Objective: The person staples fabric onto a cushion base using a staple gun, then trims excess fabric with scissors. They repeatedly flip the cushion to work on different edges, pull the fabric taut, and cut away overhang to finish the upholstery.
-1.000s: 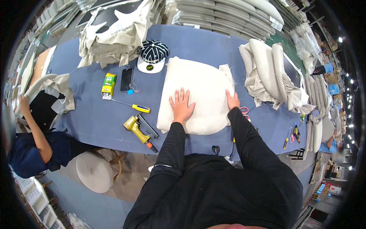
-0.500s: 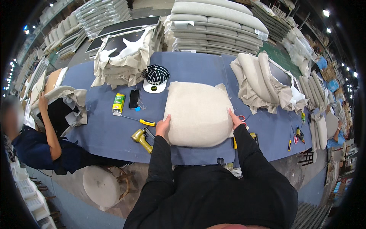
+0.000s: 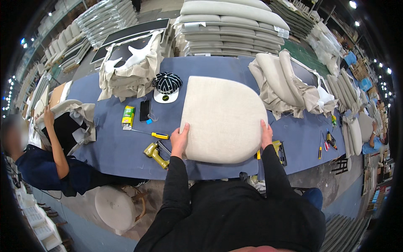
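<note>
Between my hands is a beige upholstered seat cushion (image 3: 222, 119), smooth fabric face up, rounded at its right end and straight along its left edge. My left hand (image 3: 179, 140) grips its lower left edge, thumb on the top. On the rounded right edge, my right hand (image 3: 266, 133) holds it the same way. The fingers beneath the cushion are hidden. Left of my left hand lie a yellow-green staple gun (image 3: 157, 154) and a yellow-handled screwdriver (image 3: 159, 135). A second staple gun (image 3: 279, 152) is partly covered by my right forearm.
On the blue table (image 3: 121, 153) stand a pile of loosely covered cushions (image 3: 130, 71), a cap (image 3: 167, 87), a phone (image 3: 145, 110) and a green-yellow box (image 3: 128, 116). More cushions (image 3: 277, 82) lie at right. A co-worker (image 3: 54, 164) works at left; a round stool (image 3: 115, 208) stands below.
The cushion has come up closer to me and looks larger, its right edge shifted rightward. My right hand moved right with it; the red scissor handles beside it are now hidden.
</note>
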